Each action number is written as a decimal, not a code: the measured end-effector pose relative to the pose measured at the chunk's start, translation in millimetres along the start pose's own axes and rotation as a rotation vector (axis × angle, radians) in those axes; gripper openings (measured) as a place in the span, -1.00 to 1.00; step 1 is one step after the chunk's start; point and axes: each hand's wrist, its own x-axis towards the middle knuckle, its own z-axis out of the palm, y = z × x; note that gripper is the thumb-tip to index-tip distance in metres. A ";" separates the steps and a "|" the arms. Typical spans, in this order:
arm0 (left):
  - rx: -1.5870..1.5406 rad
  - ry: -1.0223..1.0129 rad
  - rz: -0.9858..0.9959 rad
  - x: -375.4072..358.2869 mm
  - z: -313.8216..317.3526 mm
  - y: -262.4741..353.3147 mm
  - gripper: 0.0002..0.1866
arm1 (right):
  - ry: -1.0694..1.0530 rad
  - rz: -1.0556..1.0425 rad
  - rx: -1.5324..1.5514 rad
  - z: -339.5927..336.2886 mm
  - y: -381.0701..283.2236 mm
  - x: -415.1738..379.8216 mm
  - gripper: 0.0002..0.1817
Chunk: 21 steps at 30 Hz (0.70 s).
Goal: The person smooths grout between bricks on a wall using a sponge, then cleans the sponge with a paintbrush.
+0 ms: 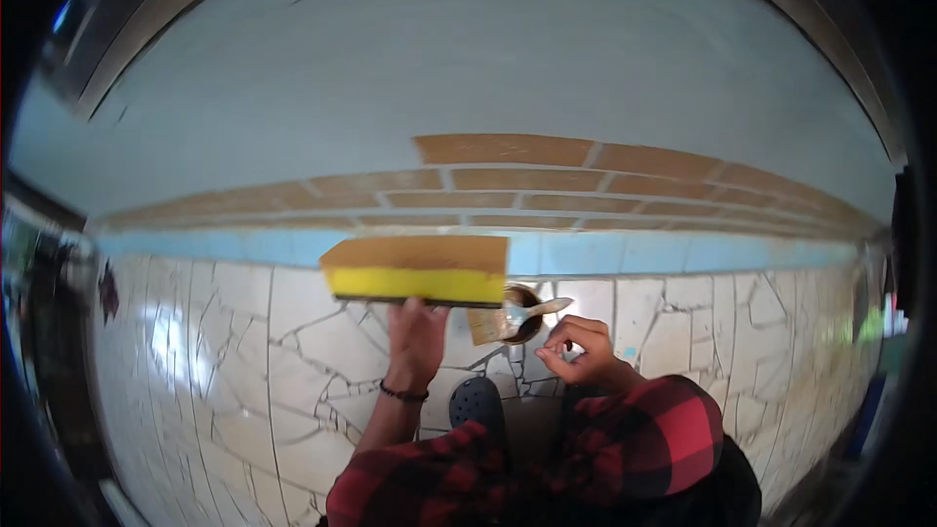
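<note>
My left hand [416, 337] grips the lower edge of a rectangular yellow sponge block [420, 270] whose top face is coated brown. The block is held flat in front of the base of the wall. My right hand [578, 348] is curled, fingertips pinched together, holding nothing that I can make out. Just left of it a paintbrush [517, 315] with a pale handle rests across a small round tin [524, 313] of brown paint on the floor. Painted brown bricks [508, 176] run in rows across the pale blue wall.
A bright blue band [634, 254] runs along the foot of the wall. The floor is broken white tile mosaic [254, 351]. My dark clog [476, 402] and red-and-black plaid sleeves [644, 434] sit below. A window frame edges the upper left.
</note>
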 end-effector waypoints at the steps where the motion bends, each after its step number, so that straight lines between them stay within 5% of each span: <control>1: -0.011 -0.032 -0.009 0.4 -6.1 -0.7 -0.48 | 0.015 0.004 0.007 -2.0 -1.6 0.4 -0.80; 6: 0.036 -0.063 -0.024 -0.1 -12.5 11.2 -0.29 | -0.074 -0.015 -0.061 -20.9 -8.9 -7.9 -0.80; 11: -0.057 -0.164 -0.013 -2.6 -19.8 17.2 -0.31 | -0.242 -0.070 -0.100 -52.8 -9.0 -22.2 -0.80; 17: -0.108 -0.248 -0.014 0.2 -37.5 20.6 -0.30 | -0.594 0.084 -0.241 -111.6 -16.4 -16.3 -0.80; 21: -0.172 -0.284 -0.027 8.0 -37.3 25.4 -0.31 | -0.652 0.253 -0.215 -132.3 -36.3 3.1 -0.79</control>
